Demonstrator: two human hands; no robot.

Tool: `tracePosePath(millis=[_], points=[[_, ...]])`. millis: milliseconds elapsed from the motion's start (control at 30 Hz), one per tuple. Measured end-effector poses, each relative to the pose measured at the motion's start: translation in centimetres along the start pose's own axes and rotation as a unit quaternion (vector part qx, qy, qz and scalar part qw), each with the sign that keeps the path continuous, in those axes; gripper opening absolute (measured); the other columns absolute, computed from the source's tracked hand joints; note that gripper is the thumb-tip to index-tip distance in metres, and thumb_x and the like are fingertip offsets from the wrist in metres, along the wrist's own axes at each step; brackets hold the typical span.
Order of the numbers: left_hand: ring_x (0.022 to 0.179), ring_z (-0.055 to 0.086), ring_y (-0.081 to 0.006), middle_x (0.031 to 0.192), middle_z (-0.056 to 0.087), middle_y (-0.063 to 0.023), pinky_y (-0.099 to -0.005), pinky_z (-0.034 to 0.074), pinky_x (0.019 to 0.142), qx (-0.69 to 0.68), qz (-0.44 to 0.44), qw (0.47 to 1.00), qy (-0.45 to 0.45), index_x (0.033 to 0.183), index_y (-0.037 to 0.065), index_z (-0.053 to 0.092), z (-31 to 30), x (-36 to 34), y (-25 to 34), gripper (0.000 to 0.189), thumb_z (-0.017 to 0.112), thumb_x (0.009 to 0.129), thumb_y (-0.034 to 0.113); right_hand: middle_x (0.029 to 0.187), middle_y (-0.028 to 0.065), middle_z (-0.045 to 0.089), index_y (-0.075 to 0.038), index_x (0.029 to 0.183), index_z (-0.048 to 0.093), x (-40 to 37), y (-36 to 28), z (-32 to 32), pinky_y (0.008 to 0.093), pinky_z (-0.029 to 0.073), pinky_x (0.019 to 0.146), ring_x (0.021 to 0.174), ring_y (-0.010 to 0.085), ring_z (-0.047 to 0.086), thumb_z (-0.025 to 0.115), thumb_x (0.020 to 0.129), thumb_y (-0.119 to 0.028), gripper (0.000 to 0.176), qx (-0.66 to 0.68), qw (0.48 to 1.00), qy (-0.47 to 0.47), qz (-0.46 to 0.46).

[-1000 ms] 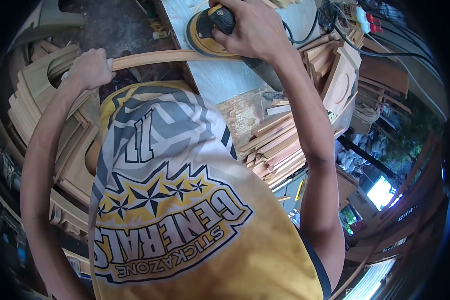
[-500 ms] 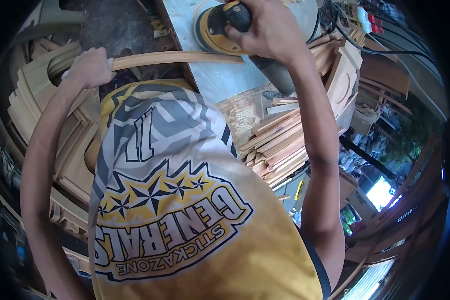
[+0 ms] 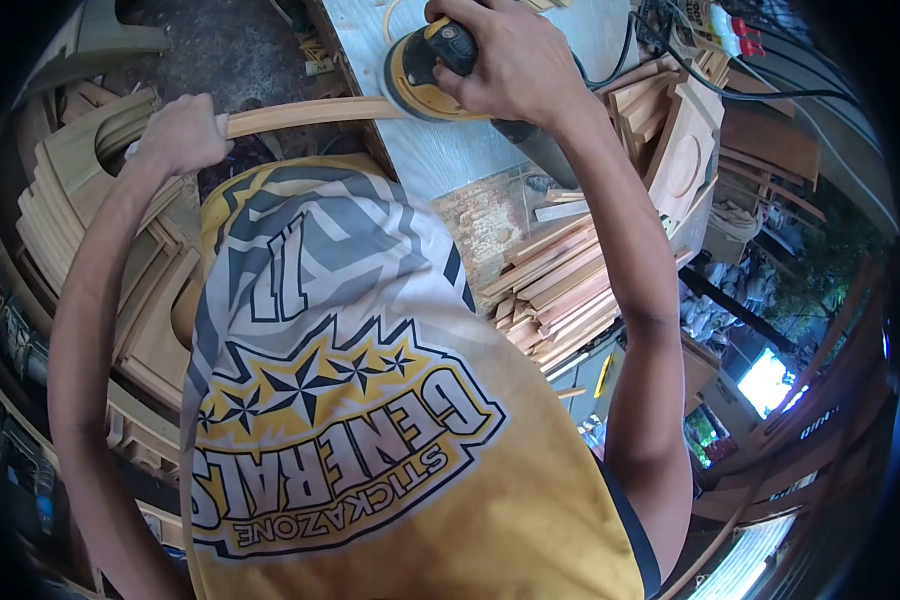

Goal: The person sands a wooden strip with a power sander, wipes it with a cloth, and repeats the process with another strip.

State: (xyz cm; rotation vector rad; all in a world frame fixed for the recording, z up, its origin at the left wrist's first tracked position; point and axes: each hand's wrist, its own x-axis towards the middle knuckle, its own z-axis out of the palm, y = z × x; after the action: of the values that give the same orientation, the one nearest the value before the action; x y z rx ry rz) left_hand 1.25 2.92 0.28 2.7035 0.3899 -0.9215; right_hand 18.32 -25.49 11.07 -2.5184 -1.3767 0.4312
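Curved wooden strip (image 3: 300, 115), one end on the workbench (image 3: 450, 160) under the yellow sander (image 3: 420, 75), which the right hand (image 3: 515, 65) holds with wrapped fingers, the overhanging end clenched in the left hand (image 3: 182, 132); risk: unsupported strip may flex, and the pad gouge it.

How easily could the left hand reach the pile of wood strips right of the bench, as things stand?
Probably not easily: the left hand grips one end of the curved strip, and the pile of wood strips lies across the body, under the right arm.
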Motion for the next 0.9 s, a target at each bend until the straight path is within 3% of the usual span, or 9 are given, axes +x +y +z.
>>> tracePosePath(millis=[533,900], points=[[0.098,0.068,-0.0486,0.096,0.068,-0.0366,-0.0527,0.054,0.09,-0.037,-0.01,0.999,0.023,0.09,-0.013,0.069,1.2,-0.7,0.2,0.041,0.07,0.08,0.026,0.107,0.0207,0.058,-0.011,0.114,0.061,-0.9,0.2,0.1,0.0515,0.053,0.082,0.097,0.0423,0.064,0.079,0.069,-0.024,0.05,-0.032,0.999,-0.007,0.003],[0.095,0.069,-0.0487,0.093,0.068,-0.0365,-0.0526,0.054,0.089,-0.049,-0.005,0.998,0.03,0.088,-0.013,0.069,1.7,-1.0,0.2,0.04,0.075,0.075,0.023,0.104,0.0183,0.058,-0.012,0.113,0.062,-0.2,0.8,-0.2,0.0494,0.054,0.081,0.098,0.0411,0.063,0.08,0.067,-0.023,0.051,-0.031,0.999,-0.013,-0.012]])
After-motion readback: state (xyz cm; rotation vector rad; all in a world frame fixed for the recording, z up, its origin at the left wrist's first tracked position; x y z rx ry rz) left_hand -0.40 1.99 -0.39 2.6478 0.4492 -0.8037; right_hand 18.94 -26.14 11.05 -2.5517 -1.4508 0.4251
